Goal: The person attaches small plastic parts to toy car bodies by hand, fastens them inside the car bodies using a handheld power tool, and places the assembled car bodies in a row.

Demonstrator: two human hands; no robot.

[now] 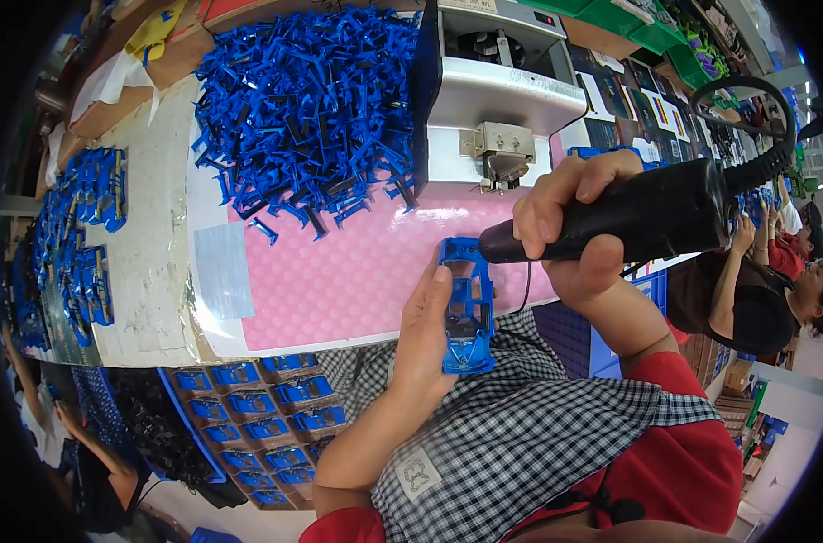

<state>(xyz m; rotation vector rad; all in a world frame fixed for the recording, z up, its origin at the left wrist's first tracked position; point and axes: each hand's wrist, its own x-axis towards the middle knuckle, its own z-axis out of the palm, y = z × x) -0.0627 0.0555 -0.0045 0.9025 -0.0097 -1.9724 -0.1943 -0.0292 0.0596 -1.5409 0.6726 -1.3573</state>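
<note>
Head view: pink mat [330, 299] at nine o'clock; heaped blue parts [303, 118] at eleven; machine [507, 100] at one. Black tool [656, 213] between two and three, clasped in right hand [558, 195]; blue car shell [470, 312] at four, held in left hand [422, 321], hands apart; tool tip [495, 244] beside shell's corner, hard to tell whether touching.

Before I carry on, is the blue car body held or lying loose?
Held: the left hand grips the blue car body, thumb against its left side.
</note>
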